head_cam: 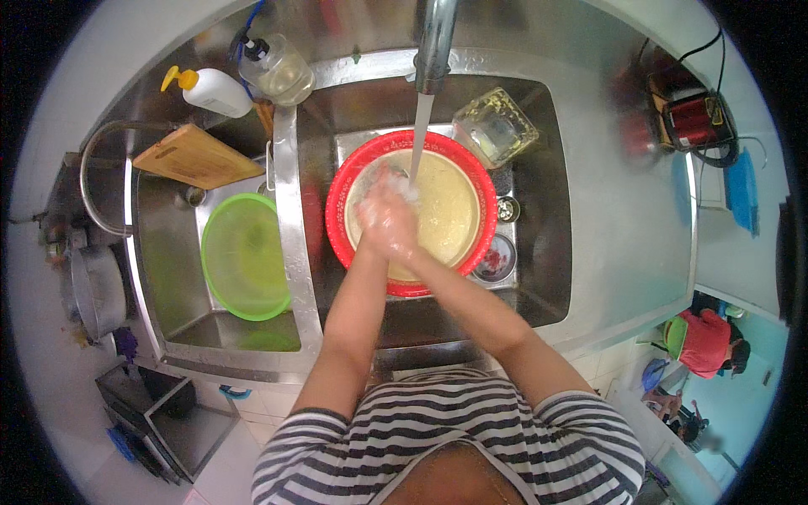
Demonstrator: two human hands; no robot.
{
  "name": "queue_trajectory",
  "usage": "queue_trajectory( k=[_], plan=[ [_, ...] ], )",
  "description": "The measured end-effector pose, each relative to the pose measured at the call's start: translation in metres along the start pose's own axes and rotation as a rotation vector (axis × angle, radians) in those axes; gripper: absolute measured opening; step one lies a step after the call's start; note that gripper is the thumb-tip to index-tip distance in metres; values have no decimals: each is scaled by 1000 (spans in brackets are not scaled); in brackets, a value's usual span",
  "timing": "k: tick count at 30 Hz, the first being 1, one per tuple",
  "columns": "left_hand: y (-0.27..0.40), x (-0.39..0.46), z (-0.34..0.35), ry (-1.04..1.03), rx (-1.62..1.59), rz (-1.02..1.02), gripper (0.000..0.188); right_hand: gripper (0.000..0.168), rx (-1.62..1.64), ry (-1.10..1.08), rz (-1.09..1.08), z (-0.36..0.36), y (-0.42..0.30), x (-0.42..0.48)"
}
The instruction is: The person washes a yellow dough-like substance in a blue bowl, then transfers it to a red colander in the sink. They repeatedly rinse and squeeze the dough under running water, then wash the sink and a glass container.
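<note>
My left hand [372, 218] and my right hand [399, 228] are pressed together over a red plastic basin [336, 214], blurred by motion. Both look wet. White foam or splashing water [402, 186] shows at the fingertips, and I cannot tell whether anything is between the palms. Cloudy, pale yellow liquid [448, 208] fills much of the basin. Just to the right of my fingers, a stream of water [420, 136] falls from the metal faucet [435, 47].
In the same sink [543, 252] are a soiled clear container [495, 129] and a small metal bowl [495, 257]. The left sink holds a green basin [246, 259] below a wooden cutting board [196, 156]. Pump bottles [218, 93] stand behind. People [701, 344] are at far right.
</note>
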State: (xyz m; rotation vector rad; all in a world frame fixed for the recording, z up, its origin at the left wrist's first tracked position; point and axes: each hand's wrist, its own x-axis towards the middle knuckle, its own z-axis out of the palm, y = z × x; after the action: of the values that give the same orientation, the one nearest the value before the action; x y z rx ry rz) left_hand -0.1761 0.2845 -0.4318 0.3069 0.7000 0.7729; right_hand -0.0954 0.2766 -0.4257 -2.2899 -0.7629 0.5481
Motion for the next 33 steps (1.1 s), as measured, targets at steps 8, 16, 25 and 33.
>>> queue_trajectory(
  k=[8,16,25,33],
  plan=[
    [5,8,1,-149,-286,-144,35,44,-160,-21,-184,-8,-20,-29],
    [7,-12,-9,111,208,55,38,27,521,-315,-48,-40,-17,52],
    [-1,26,-33,-288,-73,-102,45,32,-486,-48,-103,16,-62,-63],
    [16,31,-14,29,-93,-131,43,30,153,-45,-130,-16,-13,-20]
  ],
)
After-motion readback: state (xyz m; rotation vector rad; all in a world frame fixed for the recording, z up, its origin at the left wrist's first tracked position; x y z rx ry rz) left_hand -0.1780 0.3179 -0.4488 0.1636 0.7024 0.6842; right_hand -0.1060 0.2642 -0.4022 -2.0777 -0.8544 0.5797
